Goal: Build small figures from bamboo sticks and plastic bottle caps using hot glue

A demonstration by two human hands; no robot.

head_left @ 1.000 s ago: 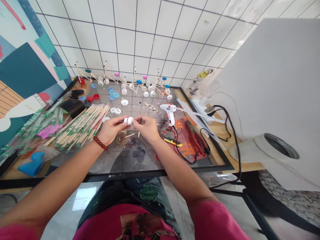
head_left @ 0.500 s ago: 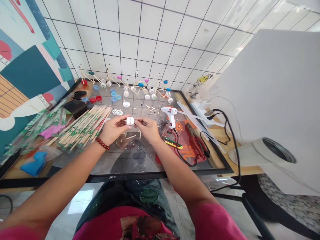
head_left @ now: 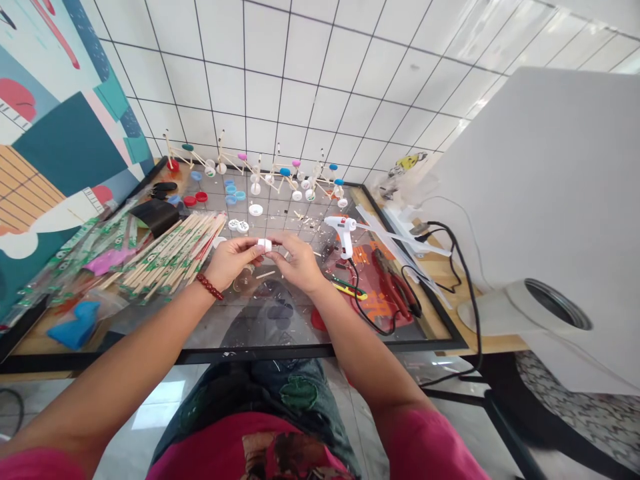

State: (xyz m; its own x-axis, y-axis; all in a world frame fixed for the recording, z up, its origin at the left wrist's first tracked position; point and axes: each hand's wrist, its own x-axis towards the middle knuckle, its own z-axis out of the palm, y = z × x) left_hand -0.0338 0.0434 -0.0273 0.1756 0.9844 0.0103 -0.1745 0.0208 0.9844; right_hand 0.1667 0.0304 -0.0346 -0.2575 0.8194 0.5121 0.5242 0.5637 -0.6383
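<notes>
A small white cap piece (head_left: pixel 265 245) is pinched between both hands above the glass-topped table. My left hand (head_left: pixel 231 263) grips it from the left, thumb and fingers closed, with a red bead bracelet on the wrist. From the right, my right hand (head_left: pixel 299 265) closes its thumb and fingertips on the same piece. Behind the hands lie white caps (head_left: pixel 239 225) and one more white cap (head_left: pixel 256 210). To the right stands a white glue gun (head_left: pixel 342 233). A short wooden stick (head_left: pixel 266 274) lies just below the hands.
Stick models with caps (head_left: pixel 285 172) line the back. Wrapped chopsticks (head_left: pixel 173 257) and a blue bag (head_left: pixel 75 325) lie left. Blue caps (head_left: pixel 231 189) and red caps (head_left: pixel 201 197) sit behind. Pliers (head_left: pixel 395 287), a yellow cutter (head_left: pixel 350 288) and a black cable (head_left: pixel 475 293) are right.
Both hands have come closer together around the white piece, and the right fingers now cover more of it. The whole view has shifted slightly.
</notes>
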